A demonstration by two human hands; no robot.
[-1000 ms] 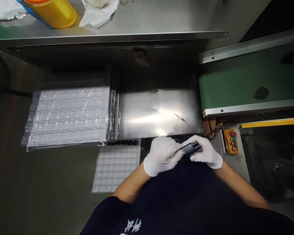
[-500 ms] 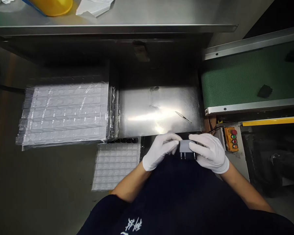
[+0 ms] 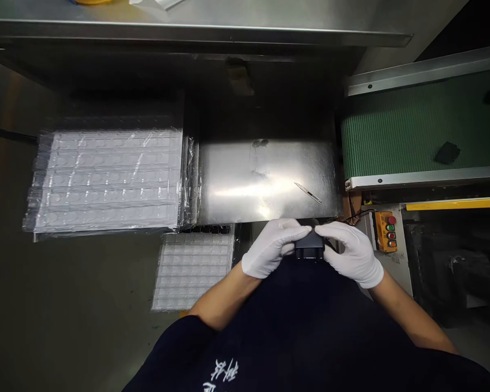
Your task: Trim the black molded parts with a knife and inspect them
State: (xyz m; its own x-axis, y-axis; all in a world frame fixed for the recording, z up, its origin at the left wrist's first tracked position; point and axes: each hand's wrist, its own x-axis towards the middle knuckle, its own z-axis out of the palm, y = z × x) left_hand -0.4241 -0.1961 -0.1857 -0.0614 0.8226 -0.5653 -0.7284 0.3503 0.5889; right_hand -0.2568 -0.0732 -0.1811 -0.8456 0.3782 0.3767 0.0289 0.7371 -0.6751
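Head view showed the left hand (image 3: 271,250) and right hand (image 3: 353,255), both white-gloved, clamped by their fingertips on a small dark block (image 3: 309,244) between them, just off the near edge of the metal desk (image 3: 228,209). Half a second earlier the block had shown a pale grey face; now a darker one was turned up. Fingers behind it were hidden. A slim knife (image 3: 309,193) lay on the desk. Leftward, clear wrapping covered a stack of trays (image 3: 110,179) with rows of compartments, contents hard to make out; a lower tray (image 3: 194,272), partly beneath, showed a dark row at its far end. Rightward, an unidentifiable dark lump (image 3: 447,153) sat on the green belt (image 3: 384,130). The top edge cut off a yellow container (image 3: 92,1).
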